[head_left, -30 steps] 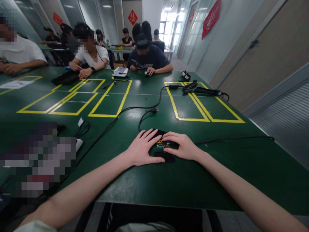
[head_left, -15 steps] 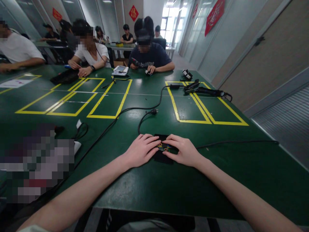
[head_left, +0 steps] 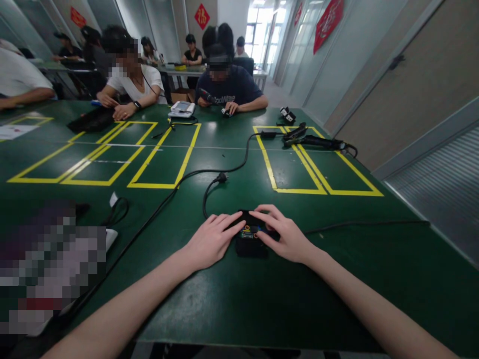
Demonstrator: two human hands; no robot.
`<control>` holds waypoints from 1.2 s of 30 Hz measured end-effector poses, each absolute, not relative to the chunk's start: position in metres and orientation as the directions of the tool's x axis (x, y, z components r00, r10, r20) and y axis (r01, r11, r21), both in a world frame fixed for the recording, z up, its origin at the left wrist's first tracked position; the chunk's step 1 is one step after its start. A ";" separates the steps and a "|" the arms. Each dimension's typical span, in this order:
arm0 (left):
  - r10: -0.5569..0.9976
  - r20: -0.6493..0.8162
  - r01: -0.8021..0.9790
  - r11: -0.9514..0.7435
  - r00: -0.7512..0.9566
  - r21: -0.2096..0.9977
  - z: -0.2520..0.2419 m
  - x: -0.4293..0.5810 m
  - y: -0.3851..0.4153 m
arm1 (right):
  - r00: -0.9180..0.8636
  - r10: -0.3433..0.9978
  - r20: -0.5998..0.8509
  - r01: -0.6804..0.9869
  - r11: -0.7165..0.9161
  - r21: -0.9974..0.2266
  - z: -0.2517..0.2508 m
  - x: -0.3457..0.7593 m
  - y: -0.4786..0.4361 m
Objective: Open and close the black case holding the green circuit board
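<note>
An opened black power adapter (head_left: 251, 247) lies on the green table in front of me, its small circuit board with yellow ring coils (head_left: 247, 233) showing between the black casing parts. My left hand (head_left: 211, 240) holds its left side, fingers reaching over the far casing part (head_left: 246, 216). From the right, my right hand (head_left: 283, 233) grips it with bent fingers at the far edge and the thumb near the coils. Past my left hand, a short black cord ends in a mains plug (head_left: 221, 177). Another black cable (head_left: 370, 223) runs off to the right.
A long black cord (head_left: 160, 203) crosses the table to a black tool (head_left: 318, 142) at the far right. Yellow tape (head_left: 299, 191) marks rectangles. A blurred-out stack (head_left: 56, 269) lies at my left. Co-workers sit opposite, near a white device (head_left: 182, 109) and a black tray (head_left: 92, 119).
My fingers have shifted towards the adapter's far edge, and more of the circuit board and near casing shows. The plug appears further left and slightly lower as the view moved a little.
</note>
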State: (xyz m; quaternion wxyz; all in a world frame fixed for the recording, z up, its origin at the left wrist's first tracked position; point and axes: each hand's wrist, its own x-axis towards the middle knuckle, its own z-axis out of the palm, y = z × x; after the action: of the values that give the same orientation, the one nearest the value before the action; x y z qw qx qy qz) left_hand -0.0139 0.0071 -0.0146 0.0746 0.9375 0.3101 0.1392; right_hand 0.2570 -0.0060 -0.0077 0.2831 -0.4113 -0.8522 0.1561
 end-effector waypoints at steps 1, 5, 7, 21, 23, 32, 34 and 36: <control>0.608 0.213 0.568 -0.792 0.765 0.221 -0.015 -0.014 0.007 | -0.490 0.801 0.344 0.602 0.596 -0.531 -0.005 0.261 -0.005; 0.623 0.212 0.582 -0.781 0.753 0.227 -0.018 -0.016 0.009 | -0.524 0.791 0.315 0.606 0.607 -0.515 0.002 0.276 -0.004; 0.623 0.207 0.583 -0.781 0.754 0.227 -0.020 -0.017 0.010 | -0.556 0.772 0.306 0.613 0.630 -0.476 0.002 0.278 -0.003; 0.583 0.426 0.462 -0.811 0.691 0.360 -0.021 -0.023 0.019 | -0.545 0.826 0.147 0.675 0.536 -0.508 0.003 0.279 -0.001; 0.603 0.443 0.477 -0.797 0.663 0.371 -0.015 -0.025 0.017 | -0.525 0.842 0.125 0.672 0.500 -0.546 0.007 0.279 -0.004; 0.606 0.344 0.354 -0.742 0.718 0.569 0.005 -0.022 -0.002 | -0.584 0.803 0.122 0.642 0.548 -0.536 0.003 0.269 -0.035; 0.626 0.302 0.369 -0.713 0.719 0.596 0.001 -0.021 -0.002 | -0.582 0.802 0.136 0.668 0.566 -0.483 -0.001 0.268 -0.037; 0.643 0.303 0.392 -0.707 0.703 0.589 -0.002 -0.020 -0.001 | -0.572 0.805 0.160 0.685 0.575 -0.447 -0.005 0.267 -0.037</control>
State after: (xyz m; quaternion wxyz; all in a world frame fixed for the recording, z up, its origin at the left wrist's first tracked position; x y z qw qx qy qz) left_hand -0.0197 -0.0009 -0.0022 0.2488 0.8886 0.2912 0.2523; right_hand 0.2673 -0.0367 -0.0049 0.1756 -0.4281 -0.8700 0.1704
